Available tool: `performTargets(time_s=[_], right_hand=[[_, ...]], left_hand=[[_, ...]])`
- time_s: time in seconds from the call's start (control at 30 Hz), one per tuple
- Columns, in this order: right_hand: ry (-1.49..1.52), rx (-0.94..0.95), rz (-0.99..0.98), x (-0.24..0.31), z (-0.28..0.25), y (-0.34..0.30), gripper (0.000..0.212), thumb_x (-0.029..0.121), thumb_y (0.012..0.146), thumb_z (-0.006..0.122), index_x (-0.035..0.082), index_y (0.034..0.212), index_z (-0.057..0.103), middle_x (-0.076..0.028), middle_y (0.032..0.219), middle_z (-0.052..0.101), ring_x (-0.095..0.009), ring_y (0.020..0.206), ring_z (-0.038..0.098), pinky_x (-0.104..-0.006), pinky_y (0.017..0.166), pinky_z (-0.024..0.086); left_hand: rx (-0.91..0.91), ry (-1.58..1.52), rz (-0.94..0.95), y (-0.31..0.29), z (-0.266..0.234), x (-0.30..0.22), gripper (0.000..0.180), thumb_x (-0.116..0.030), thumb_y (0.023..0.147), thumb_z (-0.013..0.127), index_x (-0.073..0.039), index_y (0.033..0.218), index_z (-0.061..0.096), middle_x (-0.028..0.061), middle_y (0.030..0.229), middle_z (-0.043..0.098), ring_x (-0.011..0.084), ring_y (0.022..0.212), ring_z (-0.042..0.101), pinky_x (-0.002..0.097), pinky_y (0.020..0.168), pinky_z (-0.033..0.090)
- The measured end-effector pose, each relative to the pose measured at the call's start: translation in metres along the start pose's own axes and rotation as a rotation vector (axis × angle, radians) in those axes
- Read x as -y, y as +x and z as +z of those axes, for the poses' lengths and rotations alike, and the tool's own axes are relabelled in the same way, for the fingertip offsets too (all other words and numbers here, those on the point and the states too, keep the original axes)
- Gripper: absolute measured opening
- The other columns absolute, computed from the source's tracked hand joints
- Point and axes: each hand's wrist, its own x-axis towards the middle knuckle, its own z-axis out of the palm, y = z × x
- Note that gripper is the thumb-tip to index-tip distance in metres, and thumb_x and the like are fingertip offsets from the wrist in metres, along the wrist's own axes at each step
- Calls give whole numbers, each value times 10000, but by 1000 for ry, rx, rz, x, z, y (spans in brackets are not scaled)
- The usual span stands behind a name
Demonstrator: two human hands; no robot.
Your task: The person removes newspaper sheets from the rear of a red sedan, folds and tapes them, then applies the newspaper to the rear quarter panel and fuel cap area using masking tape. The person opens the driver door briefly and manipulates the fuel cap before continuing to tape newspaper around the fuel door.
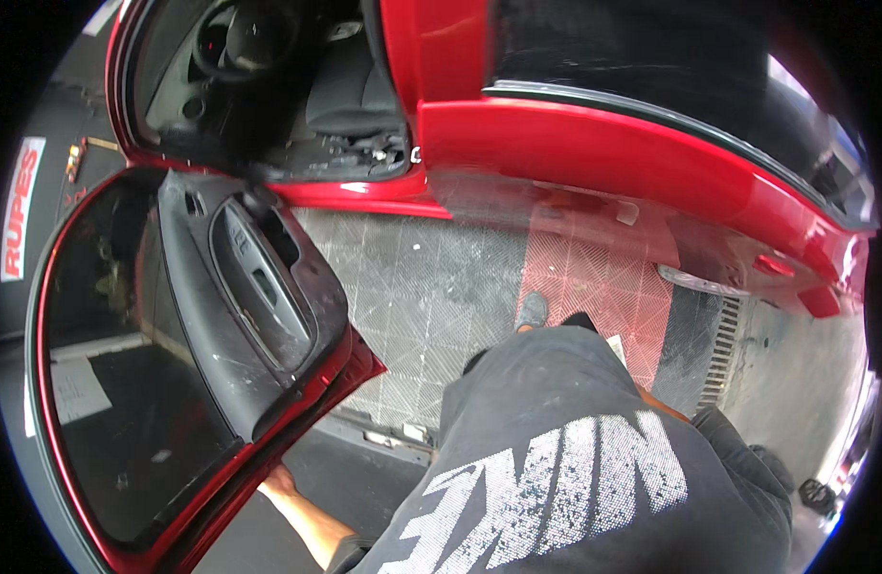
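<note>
Left hand (280, 481): against the free edge of the red-framed car door with black plastic lining (211, 344); fingers hidden, so cannot tell how closed.
Right hand: out of sight, cannot tell.
Door step: open at the person's left, seemingly being steadied.
Next move: any swing would call for a secure edge hold.
Glossy red car body (594, 139): beyond, dark fabric seat (350, 91) inside.

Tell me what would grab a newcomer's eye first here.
The bright red car across the top stands out first, then its open door at the left. The left hand is at the door's lower edge, and a dark shirt with big white lettering fills the bottom middle.
</note>
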Motion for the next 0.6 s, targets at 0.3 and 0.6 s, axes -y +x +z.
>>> performTargets(time_s=[0.3,0.6], right_hand=[[82,-17,46,-59,104,-119,365,347,1029,754,-1,1082,852,-216,1149,833,-392,1032,800,-502,875,626],[237,-89,125,-133,191,-190,380,360,1029,749,0,1090,853,-226,1174,832,-407,1053,802,-512,887,630]], left_hand=[[198,269,-132,-36,99,-5,660,-580,1155,585,-87,1593,614,166,1608,635,344,1470,607,578,1323,403],[510,185,173,-71,339,60,759,-481,1249,372,-61,1838,140,116,1925,108,256,1747,209,494,1438,156]])
